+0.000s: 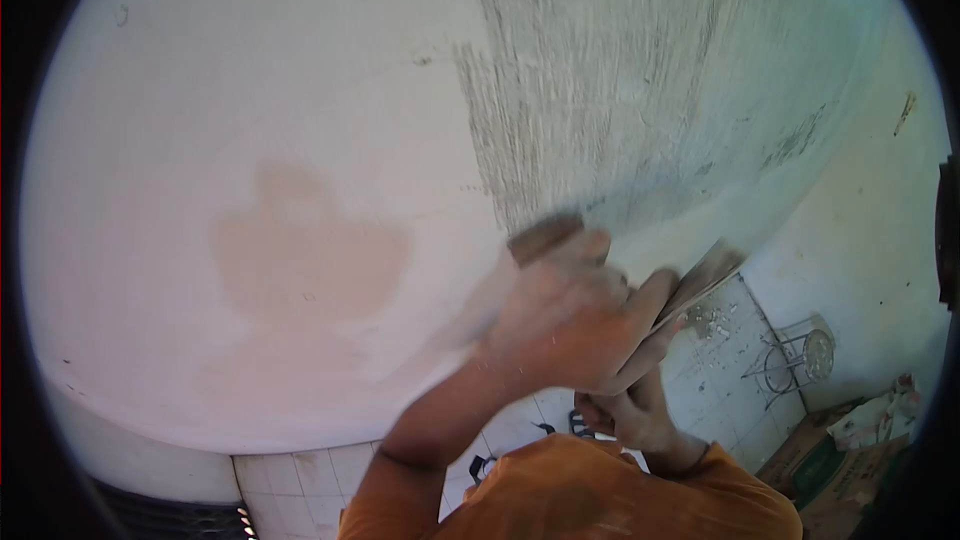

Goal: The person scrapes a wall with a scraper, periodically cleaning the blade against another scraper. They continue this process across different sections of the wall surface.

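Note:
My left hand (565, 315), slightly blurred, is closed on a small brown scraper (545, 238), whose wide edge lies against the whitish wall (150, 140). A second flat, grey-brown blade (708, 278) sticks out to the right between fingers beside that hand; which hand bears it is hard to tell. Lower down, close to my chest, my right hand (640, 420) is curled, partly hidden behind the left hand and wrist. What it grips cannot be made out. Rough grey streaks (600, 70) cover the wall above the scraper, and a damp-looking beige patch (310, 250) shows at left.
A metal stool (818, 355) stands at the right on the tiled floor (300, 480), near white flakes (712, 325). Cardboard (835, 470) and a crumpled bag (880, 415) lie at the lower right. A dark slatted thing (170, 520) is at the lower left.

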The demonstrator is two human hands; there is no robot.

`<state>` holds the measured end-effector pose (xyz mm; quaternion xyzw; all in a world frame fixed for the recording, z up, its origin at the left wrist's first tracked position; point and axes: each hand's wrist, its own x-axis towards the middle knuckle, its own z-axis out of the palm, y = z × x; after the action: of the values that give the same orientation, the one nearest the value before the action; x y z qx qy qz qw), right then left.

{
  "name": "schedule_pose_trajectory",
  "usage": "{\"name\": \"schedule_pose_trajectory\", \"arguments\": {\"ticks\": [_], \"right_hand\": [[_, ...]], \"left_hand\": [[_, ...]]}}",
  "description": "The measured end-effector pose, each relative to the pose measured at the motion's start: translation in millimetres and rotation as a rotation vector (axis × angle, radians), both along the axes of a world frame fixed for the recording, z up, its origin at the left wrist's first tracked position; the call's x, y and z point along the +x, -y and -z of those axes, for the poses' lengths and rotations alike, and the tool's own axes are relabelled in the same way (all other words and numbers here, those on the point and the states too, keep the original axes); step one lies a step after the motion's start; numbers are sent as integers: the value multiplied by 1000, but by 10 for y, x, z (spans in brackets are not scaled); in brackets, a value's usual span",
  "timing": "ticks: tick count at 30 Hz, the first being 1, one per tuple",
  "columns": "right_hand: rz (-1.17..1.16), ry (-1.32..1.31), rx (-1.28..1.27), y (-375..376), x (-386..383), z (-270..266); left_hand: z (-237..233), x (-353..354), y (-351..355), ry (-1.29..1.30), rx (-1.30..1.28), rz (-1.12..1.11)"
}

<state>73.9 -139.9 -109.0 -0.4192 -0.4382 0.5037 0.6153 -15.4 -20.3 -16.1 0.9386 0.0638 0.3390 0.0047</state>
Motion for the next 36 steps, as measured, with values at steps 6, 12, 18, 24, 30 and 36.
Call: {"name": "schedule_pose_trajectory", "arguments": {"ticks": [6,12,18,24,30,36], "right_hand": [[-73,-72,-34,-97,68,-168],[-67,50,30,-311,77,-293],[-179,33,145,-580,107,89],[-346,232,-239,-295,516,1357],[-542,611,59,-32,898,1376],[-499,238,130,-202,801,1398]], "left_hand": [[-94,-13,-53,16,47,-70],[-278,-15,-192,71,127,-25],[-54,-3,-210,108,164,-149],[1570,-94,68,11,-222,-278],[2373,-196,868,724,-473,-200],[2197,127,1090,1166,-484,-651]]}}
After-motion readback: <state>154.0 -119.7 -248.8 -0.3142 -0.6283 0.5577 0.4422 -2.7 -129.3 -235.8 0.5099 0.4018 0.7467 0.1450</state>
